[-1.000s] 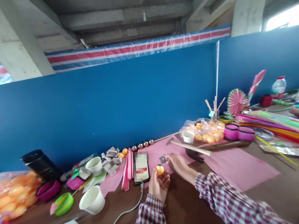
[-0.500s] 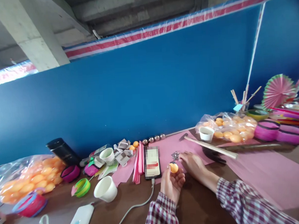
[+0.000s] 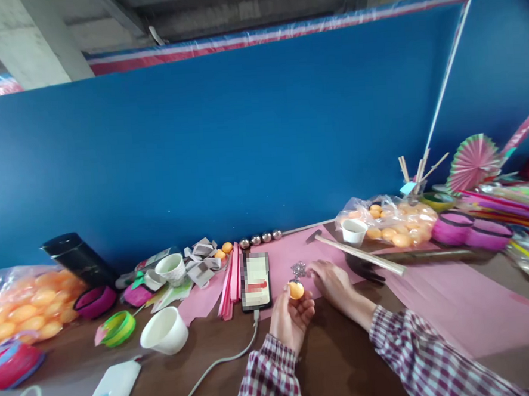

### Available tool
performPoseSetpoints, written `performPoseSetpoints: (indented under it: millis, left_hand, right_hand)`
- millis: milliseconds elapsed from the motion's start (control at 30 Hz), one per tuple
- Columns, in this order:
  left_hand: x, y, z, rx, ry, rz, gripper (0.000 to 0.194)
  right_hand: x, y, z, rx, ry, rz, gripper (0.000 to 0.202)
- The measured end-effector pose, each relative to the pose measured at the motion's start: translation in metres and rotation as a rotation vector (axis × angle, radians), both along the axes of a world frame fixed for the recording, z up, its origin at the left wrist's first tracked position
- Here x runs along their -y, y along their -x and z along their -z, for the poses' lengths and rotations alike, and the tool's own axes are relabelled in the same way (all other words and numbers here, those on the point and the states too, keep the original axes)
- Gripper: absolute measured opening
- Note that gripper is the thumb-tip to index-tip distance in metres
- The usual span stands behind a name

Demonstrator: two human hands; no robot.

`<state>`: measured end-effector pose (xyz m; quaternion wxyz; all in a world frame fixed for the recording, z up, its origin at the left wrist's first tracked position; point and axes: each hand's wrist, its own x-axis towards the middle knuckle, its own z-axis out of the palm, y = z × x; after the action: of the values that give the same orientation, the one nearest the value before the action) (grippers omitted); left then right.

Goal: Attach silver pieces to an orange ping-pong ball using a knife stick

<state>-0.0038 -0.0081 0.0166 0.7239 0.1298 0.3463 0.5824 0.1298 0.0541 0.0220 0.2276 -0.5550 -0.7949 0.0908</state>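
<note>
Table (image 3: 337, 355) and contents have slid slightly leftward in view. Pink paper (image 3: 280, 261) lies partly under the right hand (image 3: 335, 281), whose grip I cannot tell; the left hand (image 3: 290, 321) pinches an orange ball (image 3: 296, 290), near silver bits (image 3: 299, 269).

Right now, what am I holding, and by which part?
Left hand: an orange ball, by its lower side. Right hand: can't tell whether anything's held.

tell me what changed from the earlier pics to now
Mainly the camera view: it has tipped down, showing more of the white power strip. No clear grasp or release. The left hand still holds the orange ball; the right hand stays by the small metal pieces.
</note>
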Motion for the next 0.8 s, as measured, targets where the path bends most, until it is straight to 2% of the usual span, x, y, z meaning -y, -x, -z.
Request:
performPoseSetpoints:
  millis: [267, 400, 667, 800]
  left_hand:
    - [-0.0003, -0.0012, -0.0004, -0.005, 0.011, 0.0, 0.03]
    - [0.0009, -0.0016, 0.0013, -0.001, -0.044, -0.022, 0.028]
    - [0.0006, -0.0015, 0.0006, -0.008, -0.127, -0.075, 0.03]
    - [-0.0003, -0.0018, 0.0011, -0.012, -0.148, -0.11, 0.028]
  right_hand:
    - [0.0003, 0.0033, 0.0045, 0.113, -0.06, -0.028, 0.025]
    - [-0.0009, 0.0027, 0.0076, 0.148, -0.061, -0.022, 0.024]
    - [-0.0006, 0.0022, 0.0102, 0.12, -0.091, -0.025, 0.021]
    - [0.0012, 0.0021, 0.0099, 0.003, -0.122, -0.044, 0.022]
